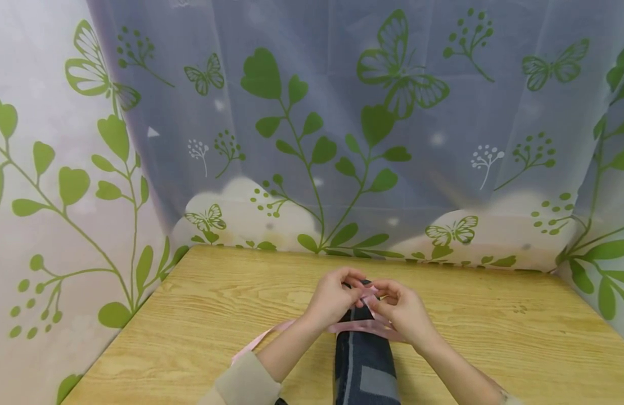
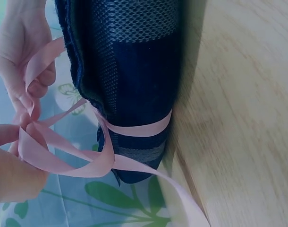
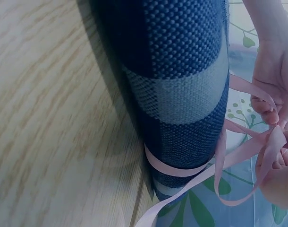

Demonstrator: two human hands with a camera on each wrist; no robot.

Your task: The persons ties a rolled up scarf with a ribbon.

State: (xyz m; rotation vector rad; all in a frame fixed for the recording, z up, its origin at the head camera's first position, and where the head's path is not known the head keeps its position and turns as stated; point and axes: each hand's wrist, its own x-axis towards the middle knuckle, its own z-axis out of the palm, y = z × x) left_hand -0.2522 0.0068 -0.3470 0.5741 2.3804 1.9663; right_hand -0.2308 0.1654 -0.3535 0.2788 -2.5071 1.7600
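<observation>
A rolled dark blue checked cloth lies lengthwise on the table, with paler patches in its weave. Around its far part runs a pink ribbon, which shows as a band across the roll in the left wrist view. Above the roll's far end, my left hand pinches the ribbon between thumb and fingers. Close beside it, my right hand pinches another part of the ribbon. Between the hands and the roll, a ribbon loop hangs slack in the right wrist view.
The wood-grain table extends to both sides of the roll. A loose ribbon tail trails off to the left past my left forearm. Behind the table hangs a curtain printed with green leaves and butterflies.
</observation>
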